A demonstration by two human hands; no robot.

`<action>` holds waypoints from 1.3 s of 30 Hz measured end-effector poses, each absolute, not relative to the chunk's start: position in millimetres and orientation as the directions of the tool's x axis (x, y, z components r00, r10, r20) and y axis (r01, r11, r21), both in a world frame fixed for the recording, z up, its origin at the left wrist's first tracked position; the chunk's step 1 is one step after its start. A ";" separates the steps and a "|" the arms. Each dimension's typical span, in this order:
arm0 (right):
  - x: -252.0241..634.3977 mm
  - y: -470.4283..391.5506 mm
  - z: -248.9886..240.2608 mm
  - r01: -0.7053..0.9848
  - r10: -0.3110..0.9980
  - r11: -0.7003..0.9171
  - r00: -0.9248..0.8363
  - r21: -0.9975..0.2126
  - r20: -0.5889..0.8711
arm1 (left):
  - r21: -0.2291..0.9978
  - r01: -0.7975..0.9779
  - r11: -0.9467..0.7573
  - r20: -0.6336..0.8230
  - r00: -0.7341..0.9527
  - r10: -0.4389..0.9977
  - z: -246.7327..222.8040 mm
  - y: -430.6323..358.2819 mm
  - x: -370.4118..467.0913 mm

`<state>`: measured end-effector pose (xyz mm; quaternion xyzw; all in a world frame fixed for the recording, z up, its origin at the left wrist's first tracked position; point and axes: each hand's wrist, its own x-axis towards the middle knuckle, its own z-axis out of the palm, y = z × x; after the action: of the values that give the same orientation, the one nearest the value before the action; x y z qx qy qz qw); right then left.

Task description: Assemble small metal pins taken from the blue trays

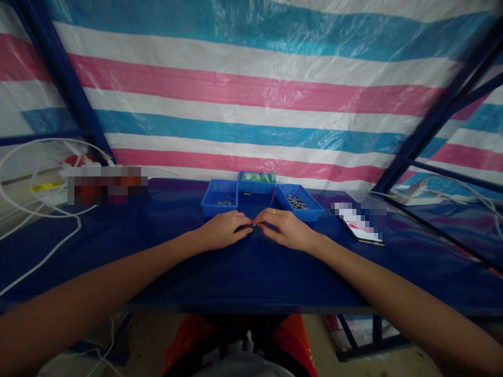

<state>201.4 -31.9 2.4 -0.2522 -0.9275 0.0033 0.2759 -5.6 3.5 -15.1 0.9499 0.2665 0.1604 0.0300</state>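
Observation:
My left hand (226, 229) and my right hand (288, 229) meet fingertip to fingertip above the blue table. Both are closed in a pinch around a tiny pale piece (254, 224), too small to make out. A ring is on a finger of the right hand. Just beyond the left hand, a blue tray (208, 209) contains a few small metal pieces (225, 202). The blue tray (312, 214) beyond my right hand has a heap of small metal pieces (296, 201). Between these trays, slim metal pieces (247, 194) lie on the tabletop.
Behind, a third blue tray (257, 183) contains green and clear packets (257, 177). A phone (359, 225) lies at the right on the blue table (251, 277). White cables (58, 256) loop over the left side. Striped sheeting (251, 94) and blue frame posts (424, 115) enclose the back.

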 end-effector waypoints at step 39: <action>208.1 -26.9 6.6 0.634 0.606 0.772 -0.752 0.035 0.259 | 0.061 0.501 -0.863 0.393 0.783 0.482 -2.4 -0.8 -9.8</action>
<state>208.1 -26.9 6.6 -0.3320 -0.9340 -0.0603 0.1175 -9.8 -0.8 -2.4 0.9439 0.2603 0.2020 -0.0232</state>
